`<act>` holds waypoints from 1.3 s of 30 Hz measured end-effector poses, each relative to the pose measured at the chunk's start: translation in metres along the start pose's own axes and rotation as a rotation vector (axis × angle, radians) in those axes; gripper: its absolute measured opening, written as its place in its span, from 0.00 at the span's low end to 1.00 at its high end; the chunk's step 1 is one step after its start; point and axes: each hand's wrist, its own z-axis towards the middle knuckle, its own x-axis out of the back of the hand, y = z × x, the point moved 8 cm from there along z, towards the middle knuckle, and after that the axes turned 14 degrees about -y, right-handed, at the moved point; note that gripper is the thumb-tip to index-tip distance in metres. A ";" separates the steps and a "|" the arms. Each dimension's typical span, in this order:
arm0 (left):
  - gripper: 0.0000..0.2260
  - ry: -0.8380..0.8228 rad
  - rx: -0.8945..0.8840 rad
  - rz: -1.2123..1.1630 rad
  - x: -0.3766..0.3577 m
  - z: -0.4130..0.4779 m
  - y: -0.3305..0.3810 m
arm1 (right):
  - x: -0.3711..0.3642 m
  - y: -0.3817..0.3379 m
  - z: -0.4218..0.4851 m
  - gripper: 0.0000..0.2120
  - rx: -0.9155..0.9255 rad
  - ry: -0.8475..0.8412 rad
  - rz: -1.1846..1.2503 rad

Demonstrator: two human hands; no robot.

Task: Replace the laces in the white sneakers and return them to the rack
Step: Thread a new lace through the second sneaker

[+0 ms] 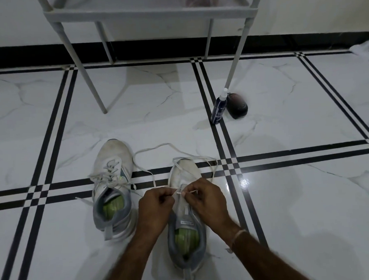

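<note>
Two white sneakers with grey collars and green insoles stand on the tiled floor, toes pointing away from me. The left sneaker [112, 182] carries a loosely threaded lace. Over the right sneaker [187, 225] both my hands meet at the eyelets. My left hand [156, 207] pinches one end of the white lace [158, 148], and my right hand [206, 199] pinches the other part beside it. The rest of that lace loops across the floor beyond the toe. The grey rack [149, 11] stands at the far wall.
A dark blue spray bottle [219, 107] and a dark round brush or polish case [237, 106] sit on the floor by the rack's right front leg. Something white [364, 49] lies at the far right by the black skirting. Open floor lies on both sides.
</note>
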 end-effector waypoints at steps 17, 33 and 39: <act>0.12 0.013 -0.089 0.063 -0.006 -0.002 0.013 | -0.007 -0.012 -0.006 0.03 -0.011 0.038 -0.159; 0.09 0.186 -0.007 -1.219 0.031 0.023 0.015 | 0.013 0.002 -0.005 0.33 -0.198 -0.147 -0.157; 0.05 -0.019 -0.290 0.325 0.028 0.006 0.030 | 0.015 0.003 -0.002 0.28 -0.239 -0.240 -0.116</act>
